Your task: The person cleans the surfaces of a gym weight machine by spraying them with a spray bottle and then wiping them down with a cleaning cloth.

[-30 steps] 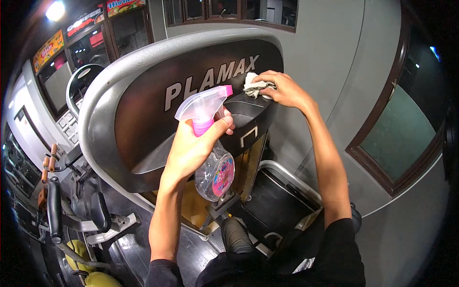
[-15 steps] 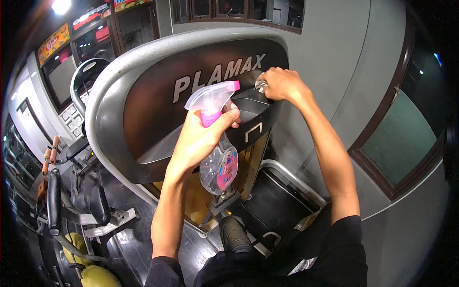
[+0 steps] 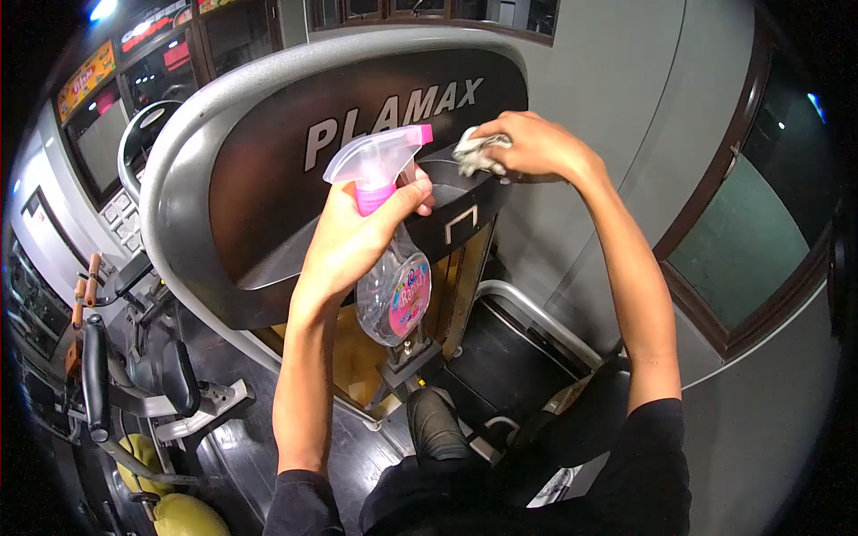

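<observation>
My left hand (image 3: 357,228) is wrapped round the neck of a clear spray bottle (image 3: 393,299) with a pink collar and a translucent trigger head. The bottle stands out in front of the machine, its nozzle pointing right. In my right hand (image 3: 536,147) is a crumpled, light patterned cloth (image 3: 480,152), bunched under the fingers. The cloth is at the right end of the dark ledge on the gym machine's panel (image 3: 259,170), below the PLAMAX lettering. Whether it presses on the surface is partly hidden by the hand.
A treadmill-like black deck with a grey rail (image 3: 536,317) lies below right. Exercise equipment with black pads (image 3: 181,380) and yellow-green balls (image 3: 188,516) are on the left. A grey wall (image 3: 617,116) and a brown-framed glass door (image 3: 746,241) are on the right.
My right hand has moved the cloth slightly down along the ledge, and more of the cloth shows. The machine and bottle sit a little further left and higher in view.
</observation>
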{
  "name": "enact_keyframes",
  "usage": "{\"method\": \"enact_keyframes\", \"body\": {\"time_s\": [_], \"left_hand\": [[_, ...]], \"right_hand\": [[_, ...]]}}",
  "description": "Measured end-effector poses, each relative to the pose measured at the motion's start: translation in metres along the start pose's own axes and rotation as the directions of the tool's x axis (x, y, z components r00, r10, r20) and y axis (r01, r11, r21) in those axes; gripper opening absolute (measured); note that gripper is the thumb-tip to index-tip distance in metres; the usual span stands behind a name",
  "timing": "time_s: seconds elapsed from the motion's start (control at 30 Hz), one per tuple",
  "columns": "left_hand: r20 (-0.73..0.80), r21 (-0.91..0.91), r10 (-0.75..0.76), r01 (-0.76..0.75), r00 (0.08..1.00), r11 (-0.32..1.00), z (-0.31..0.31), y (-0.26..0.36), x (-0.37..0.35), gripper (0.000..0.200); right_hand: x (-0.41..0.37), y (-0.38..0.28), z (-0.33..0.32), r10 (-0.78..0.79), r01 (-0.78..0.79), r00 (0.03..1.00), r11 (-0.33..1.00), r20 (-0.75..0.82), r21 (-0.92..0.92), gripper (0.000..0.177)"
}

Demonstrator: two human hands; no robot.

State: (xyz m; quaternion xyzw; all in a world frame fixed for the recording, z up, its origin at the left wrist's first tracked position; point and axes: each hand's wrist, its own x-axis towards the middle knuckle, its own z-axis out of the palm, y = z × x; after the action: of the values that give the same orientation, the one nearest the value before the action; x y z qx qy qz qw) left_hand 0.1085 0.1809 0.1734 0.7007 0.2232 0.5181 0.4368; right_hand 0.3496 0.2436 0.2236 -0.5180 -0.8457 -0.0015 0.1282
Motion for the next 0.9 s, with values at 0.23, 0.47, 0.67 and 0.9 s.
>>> {"method": "enact_keyframes", "body": {"time_s": [0.23,0.47,0.67,0.9], "left_hand": [[-0.006,0.022,0.007,-0.006,1.0,1.0,-0.001,0.0,-0.001,0.018],[0.001,0.063,0.008,-0.008,1.0,0.998,0.0,-0.001,-0.001,0.017],[-0.056,0.029,0.037,-0.036,0.998,0.999,0.003,-0.001,0.0,0.015],[-0.063,0.021,0.056,-0.055,0.996,0.998,0.003,-0.004,0.001,0.014]], "right_hand": [[0.002,0.033,0.018,0.307,-0.378,0.906,0.896,-0.29,-0.232,0.031],[-0.006,0.029,0.016,0.175,-0.193,0.956,0.98,-0.235,-0.052,0.032],[0.0,0.032,0.016,0.089,-0.069,0.979,0.991,-0.181,0.112,0.03],[0.002,0.04,0.029,0.246,-0.261,0.896,0.965,-0.371,0.012,0.03]]}}
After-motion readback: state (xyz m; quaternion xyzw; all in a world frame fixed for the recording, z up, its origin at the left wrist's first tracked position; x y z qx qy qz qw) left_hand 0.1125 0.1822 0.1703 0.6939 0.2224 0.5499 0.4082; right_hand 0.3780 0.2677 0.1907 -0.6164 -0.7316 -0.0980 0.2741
